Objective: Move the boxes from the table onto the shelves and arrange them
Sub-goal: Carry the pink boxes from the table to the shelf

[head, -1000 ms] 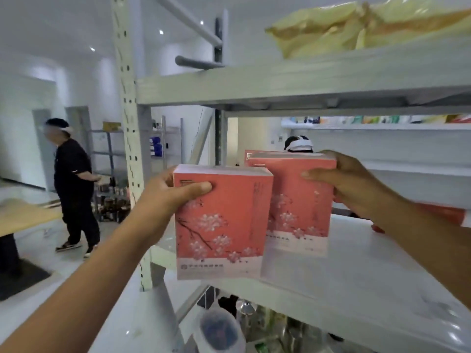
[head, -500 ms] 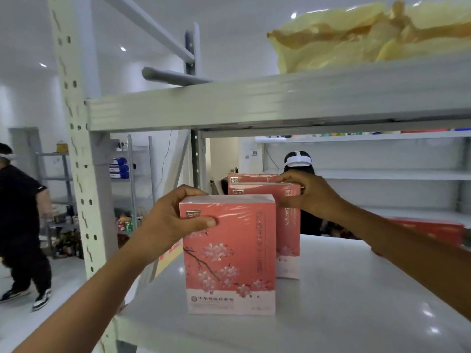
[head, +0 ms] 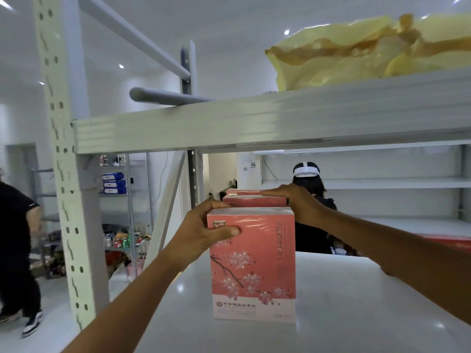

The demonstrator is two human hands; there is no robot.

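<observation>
A person's left hand (head: 204, 233) grips the upper left corner of the nearest pink blossom-print box (head: 252, 263), thumb on its face and fingers curled over its top. The box stands upright near the front of the white shelf (head: 356, 301). Directly behind, the right hand (head: 298, 205) lies across the top of the second box (head: 252, 201), its grip unclear, with a third box (head: 244, 191) beyond, the file running straight back.

- The white shelf (head: 344, 314) is carrying three upright pink boxes in a row: front box (head: 254, 263), second box (head: 252, 201) just behind, third box (head: 242, 191) rearmost.
- The upper shelf (head: 229, 128) is holding a yellow bag (head: 369, 52).
</observation>
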